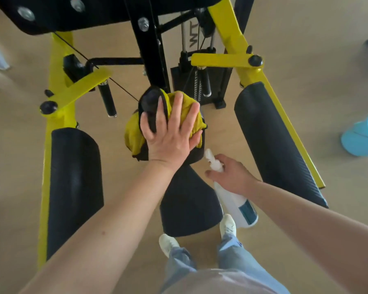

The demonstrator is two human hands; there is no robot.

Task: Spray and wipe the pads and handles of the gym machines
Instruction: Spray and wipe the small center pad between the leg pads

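As left hand point(170, 132) presses cloth point(134, 134) on pad point(187, 200), right hand point(232, 177) grips bottle point(234, 200)

yellow cloth point(180, 112), black pads point(74, 183), blue dustpan point(362, 137)

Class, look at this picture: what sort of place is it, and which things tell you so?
Most likely a gym: a yellow-framed weight machine with black pads, a weight stack behind, and hanging black handles.
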